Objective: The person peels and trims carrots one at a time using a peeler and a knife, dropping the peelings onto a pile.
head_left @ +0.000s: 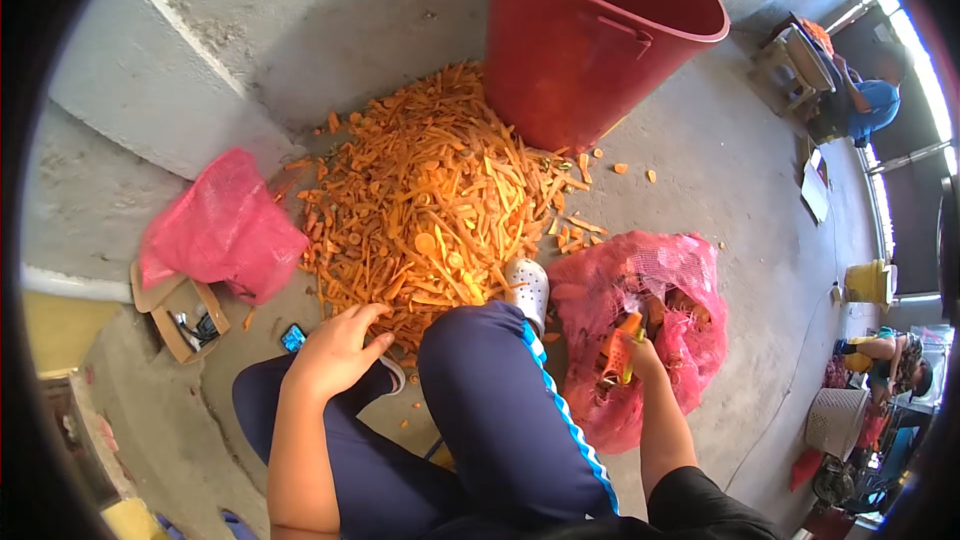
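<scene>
My left hand (338,348) is empty, fingers apart, above my left knee at the near edge of a large heap of carrot peelings (430,200). My right hand (645,355) is at the opening of a pink mesh sack (690,280) on the floor. It grips a yellow-and-orange-handled tool (627,370) that looks like a peeler. Something orange shows against its fingers, and I cannot tell whether it is a carrot or part of the tool. Dark reddish-orange pieces, probably unpeeled carrots, show inside the sack.
A tall red bin (590,50) stands behind the heap. Left lie a pink mesh sack (225,225), a small cardboard box (185,325) and a phone (293,338). My white clog (528,290) touches the peelings. Two other people (875,105) work at the far right, near a yellow bucket (868,283).
</scene>
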The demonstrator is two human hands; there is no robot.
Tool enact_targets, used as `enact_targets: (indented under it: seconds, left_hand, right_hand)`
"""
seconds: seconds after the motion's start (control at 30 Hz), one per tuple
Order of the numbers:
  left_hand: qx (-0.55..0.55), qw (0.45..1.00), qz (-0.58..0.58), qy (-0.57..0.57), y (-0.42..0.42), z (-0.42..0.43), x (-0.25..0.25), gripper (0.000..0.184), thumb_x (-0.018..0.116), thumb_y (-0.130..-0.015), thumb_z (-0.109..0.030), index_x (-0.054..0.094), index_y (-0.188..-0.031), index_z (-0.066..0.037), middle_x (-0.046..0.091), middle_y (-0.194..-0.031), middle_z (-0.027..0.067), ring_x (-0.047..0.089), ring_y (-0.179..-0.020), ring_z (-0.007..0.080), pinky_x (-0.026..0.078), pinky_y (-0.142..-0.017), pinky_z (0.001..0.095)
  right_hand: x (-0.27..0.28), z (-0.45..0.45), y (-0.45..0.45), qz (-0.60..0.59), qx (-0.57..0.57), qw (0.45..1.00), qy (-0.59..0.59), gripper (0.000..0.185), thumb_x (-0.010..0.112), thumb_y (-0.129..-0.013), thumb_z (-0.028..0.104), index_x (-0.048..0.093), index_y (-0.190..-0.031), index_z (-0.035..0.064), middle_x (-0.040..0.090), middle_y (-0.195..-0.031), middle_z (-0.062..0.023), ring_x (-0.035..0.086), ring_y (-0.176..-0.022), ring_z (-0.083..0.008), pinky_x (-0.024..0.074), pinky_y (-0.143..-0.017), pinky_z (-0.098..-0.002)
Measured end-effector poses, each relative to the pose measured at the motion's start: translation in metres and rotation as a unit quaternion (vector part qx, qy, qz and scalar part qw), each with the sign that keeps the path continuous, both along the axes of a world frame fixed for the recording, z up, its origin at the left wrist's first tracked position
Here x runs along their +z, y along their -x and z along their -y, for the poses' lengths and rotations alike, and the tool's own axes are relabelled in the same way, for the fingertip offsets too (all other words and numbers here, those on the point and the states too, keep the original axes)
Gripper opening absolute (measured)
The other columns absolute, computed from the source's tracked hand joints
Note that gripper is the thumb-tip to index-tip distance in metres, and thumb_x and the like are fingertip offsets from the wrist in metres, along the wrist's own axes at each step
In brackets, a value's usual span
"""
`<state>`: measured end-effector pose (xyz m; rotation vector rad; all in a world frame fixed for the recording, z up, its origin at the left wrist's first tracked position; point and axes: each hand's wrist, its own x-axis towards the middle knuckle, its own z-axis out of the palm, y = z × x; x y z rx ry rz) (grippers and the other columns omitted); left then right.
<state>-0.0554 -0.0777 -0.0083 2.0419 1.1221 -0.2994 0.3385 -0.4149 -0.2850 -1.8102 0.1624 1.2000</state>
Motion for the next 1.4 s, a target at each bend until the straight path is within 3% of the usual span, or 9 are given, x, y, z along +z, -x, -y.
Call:
enact_targets:
  seconds: [0.13, 0.27, 0.43, 0.53, 0.77, 0.83, 1.07, 1.17, 1.4]
  left_hand:
    - [-0.005, 1.0, 0.017, -0.014, 0.006, 0.003, 0.003, 0.035, 0.05, -0.081, -0.027, 0.047, -0.109, -0.006, 0.053, -0.104, 0.0141, 0.05, -0.095, 0.0307, 0.041, -0.08, 0.0366]
    - [-0.007, 0.999, 0.028, -0.014, 0.011, 0.003, 0.006, 0.035, 0.05, -0.082, -0.027, 0.046, -0.109, -0.006, 0.053, -0.104, 0.0135, 0.05, -0.095, 0.0305, 0.041, -0.08, 0.0365]
    - [-0.002, 0.999, 0.03, -0.037, 0.013, 0.008, 0.004, 0.035, 0.051, -0.081, -0.024, 0.047, -0.11, -0.006, 0.053, -0.102, 0.0137, 0.053, -0.091, 0.0272, 0.042, -0.077, 0.0343]
    - [-0.002, 0.998, 0.041, -0.038, 0.015, 0.008, -0.002, 0.036, 0.053, -0.08, -0.022, 0.047, -0.111, -0.006, 0.053, -0.101, 0.014, 0.055, -0.088, 0.0259, 0.043, -0.076, 0.033]
    - [0.002, 0.997, 0.07, -0.036, 0.016, 0.006, 0.002, 0.033, 0.053, -0.079, -0.019, 0.048, -0.108, -0.004, 0.054, -0.1, 0.0141, 0.054, -0.088, 0.0266, 0.043, -0.075, 0.0334]
    - [0.006, 0.997, 0.064, -0.036, 0.015, 0.007, 0.006, 0.032, 0.053, -0.079, -0.019, 0.048, -0.107, -0.004, 0.054, -0.099, 0.014, 0.054, -0.087, 0.0265, 0.043, -0.074, 0.0334]
    - [0.009, 0.998, 0.057, -0.03, 0.013, 0.008, 0.008, 0.031, 0.053, -0.079, -0.017, 0.048, -0.107, -0.003, 0.054, -0.096, 0.0132, 0.054, -0.083, 0.0263, 0.043, -0.073, 0.0334]
    - [0.003, 0.998, 0.051, -0.039, 0.01, 0.007, 0.004, 0.03, 0.053, -0.079, -0.016, 0.049, -0.106, -0.003, 0.054, -0.094, 0.0137, 0.054, -0.082, 0.0272, 0.042, -0.072, 0.0334]
    - [-0.019, 1.0, -0.009, -0.004, 0.001, 0.004, 0.002, 0.024, 0.051, -0.08, -0.016, 0.051, -0.101, -0.005, 0.054, -0.098, 0.0137, 0.049, -0.093, 0.0305, 0.04, -0.079, 0.037]
  right_hand:
    - [0.087, -0.01, 0.007, -0.136, -0.056, 0.986, -0.084, 0.018, 0.051, -0.084, 0.023, 0.053, -0.087, 0.0057, 0.055, -0.073, -0.0027, 0.056, -0.063, -0.0166, 0.0473, -0.06, -0.0326]
    - [0.165, -0.068, -0.046, 0.108, 0.195, 0.974, 0.034, 0.018, 0.053, -0.083, 0.025, 0.051, -0.087, 0.0075, 0.053, -0.072, -0.0016, 0.05, -0.06, -0.0138, 0.0438, -0.054, -0.0286]
    - [0.329, -0.21, -0.11, 0.133, 0.164, 0.854, -0.475, 0.035, 0.049, -0.085, 0.029, 0.046, -0.109, 0.0039, 0.046, -0.117, -0.0164, 0.049, -0.103, -0.0281, 0.0369, -0.091, -0.0407]
    - [0.406, -0.272, -0.093, 0.166, 0.134, 0.84, -0.499, 0.037, 0.046, -0.086, 0.03, 0.046, -0.108, 0.0002, 0.048, -0.116, -0.0163, 0.05, -0.102, -0.0266, 0.0383, -0.089, -0.0384]
    - [0.285, -0.219, -0.071, 0.292, 0.519, 0.802, -0.045, 0.02, 0.054, -0.079, 0.023, 0.064, -0.081, 0.0052, 0.064, -0.079, -0.0056, 0.057, -0.073, -0.0155, 0.0431, -0.069, -0.0285]
    - [0.153, -0.165, -0.09, 0.287, 0.714, 0.629, 0.108, 0.034, 0.055, -0.076, 0.038, 0.063, -0.086, 0.0059, 0.062, -0.083, -0.0128, 0.058, -0.075, -0.023, 0.0437, -0.07, -0.0342]
    - [-0.03, -0.001, -0.067, 0.436, 0.608, 0.632, 0.203, 0.026, 0.056, -0.075, 0.025, 0.058, -0.075, -0.0009, 0.059, -0.08, -0.0197, 0.056, -0.074, -0.0347, 0.0438, -0.063, -0.0433]
    - [0.009, -0.021, -0.042, 0.481, 0.301, 0.769, 0.295, 0.025, 0.056, -0.075, 0.026, 0.059, -0.08, 0.0012, 0.059, -0.083, -0.0194, 0.055, -0.081, -0.0368, 0.0423, -0.072, -0.045]
    - [-0.011, -0.021, -0.078, 0.424, 0.433, 0.762, 0.23, 0.027, 0.054, -0.077, 0.028, 0.058, -0.088, 0.0037, 0.057, -0.084, -0.0227, 0.051, -0.088, -0.0388, 0.0401, -0.079, -0.0419]
